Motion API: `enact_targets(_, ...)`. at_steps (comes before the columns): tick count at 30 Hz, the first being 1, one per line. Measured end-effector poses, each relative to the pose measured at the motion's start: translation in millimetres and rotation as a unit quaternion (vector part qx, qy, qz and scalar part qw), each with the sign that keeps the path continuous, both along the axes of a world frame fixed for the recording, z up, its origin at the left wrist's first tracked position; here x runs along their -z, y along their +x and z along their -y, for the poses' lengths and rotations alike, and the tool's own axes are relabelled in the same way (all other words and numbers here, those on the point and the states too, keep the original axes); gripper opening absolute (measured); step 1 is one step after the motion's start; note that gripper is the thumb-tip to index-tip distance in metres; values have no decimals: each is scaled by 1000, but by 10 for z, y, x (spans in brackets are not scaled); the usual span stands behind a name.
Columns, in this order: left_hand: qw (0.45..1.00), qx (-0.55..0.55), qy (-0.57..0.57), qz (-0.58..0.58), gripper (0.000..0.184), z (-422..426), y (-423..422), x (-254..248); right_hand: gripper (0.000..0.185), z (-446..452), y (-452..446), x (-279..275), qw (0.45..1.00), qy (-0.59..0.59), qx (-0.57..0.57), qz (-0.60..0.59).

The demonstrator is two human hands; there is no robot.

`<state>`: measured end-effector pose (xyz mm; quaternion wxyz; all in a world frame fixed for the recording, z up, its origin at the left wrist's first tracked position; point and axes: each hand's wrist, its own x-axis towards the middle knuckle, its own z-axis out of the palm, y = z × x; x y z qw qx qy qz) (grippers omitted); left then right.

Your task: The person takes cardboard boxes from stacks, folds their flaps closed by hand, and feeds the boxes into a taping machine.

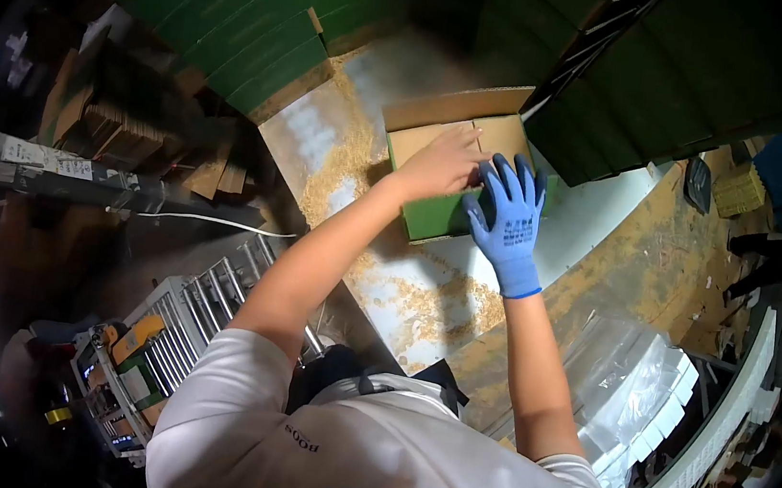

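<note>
While the bare left hand reaches across the top of the green box, its fingers bend loosely over the tan flaps, and whether they pinch any cardboard, I cannot tell from here! Right beside it comes the right hand in a blue glove with dark fingertips, palm down, fingers spread wide over the box's near right corner; contact with the edge is hard to judge. And the box itself? It sits on the white work surface, right out in front of the person, one long flap standing up along its far side. Crumbly yellowish debris litters that surface on the left and near sides of the box. Look beyond: green stacks tower at the far left, more dark green at the far right. Down to the left runs a roller conveyor, while clear plastic covers a pale stack near the right elbow.
</note>
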<state>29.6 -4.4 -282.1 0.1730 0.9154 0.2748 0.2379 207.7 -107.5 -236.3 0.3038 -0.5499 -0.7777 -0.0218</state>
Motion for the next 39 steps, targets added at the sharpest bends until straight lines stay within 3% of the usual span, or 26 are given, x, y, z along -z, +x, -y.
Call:
enact_targets(1,998,30,35,50,30,-43,-138,67,52,-129,1,42,1000,-27,-12,-2)
enact_targets(3,972,-113,-55,196,20,98,-384,250,53,-295,-37,129,998,-65,-21,4)
enact_targets(4,901,-219,-185,325,20,224,-527,288,61,-332,-49,286,997,-68,-8,32)
enact_targets(5,786,-311,-306,438,20,343,-696,312,65,-347,-65,341,995,-82,-4,48)
enact_targets(6,796,-333,-220,456,25,389,-963,338,70,-359,-76,382,993,-98,4,64)
enact_targets(8,818,-366,-68,438,37,303,-950,89,79,-423,-83,412,992,-114,14,53)
enact_targets(9,831,-383,-2,403,43,219,-645,-438,79,-430,-91,366,993,-110,20,23)
enact_targets(11,856,-316,-109,395,49,131,-487,-543,78,-356,-66,210,991,-114,59,-26)
enact_targets(12,894,-303,-116,310,46,189,-533,-439,75,-320,-15,297,977,-87,71,-180)
enact_targets(14,946,-271,-114,137,41,269,-632,-286,70,-390,111,517,877,-20,79,-473)
enact_targets(17,941,-326,-66,62,30,720,-383,176,65,-367,185,327,844,-35,119,-522)
enact_targets(20,916,-391,-48,79,36,799,-313,127,78,-471,337,168,918,-77,99,-376)
enact_targets(21,889,-428,-97,131,42,761,-254,91,82,-596,442,304,959,-56,211,-180)
enact_targets(22,853,-466,-148,180,50,748,-173,45,88,-746,542,408,957,-98,262,-71)
enact_targets(23,816,-471,-226,248,58,803,-140,63,89,-882,629,461,923,-255,214,-191)
enact_targets(24,765,-477,-294,316,67,857,-107,81,91,-975,696,483,850,-400,160,-303)
enact_targets(26,644,-385,-453,481,82,767,-134,158,90,-1071,770,400,765,-491,108,-404)
enact_targets(29,625,-364,-430,539,82,904,-121,45,76,-958,689,293,819,-380,108,-417)
enact_targets(30,613,-357,-421,565,81,951,-125,-42,71,-860,642,11,835,-351,92,-413)
enact_targets(34,676,-309,-298,598,81,1423,-399,-549,54,-265,248,-945,826,-294,44,-478)
enact_targets(35,693,-338,-283,571,80,1618,-573,-608,54,-75,95,-1145,831,-323,70,-448)
enact_targets(37,656,-308,-288,625,78,1978,-921,-641,52,255,-315,-1189,856,-292,60,-421)
enact_targets(39,614,-342,-317,637,76,2446,-1455,-547,46,514,-819,-1097,868,-358,-7,-346)
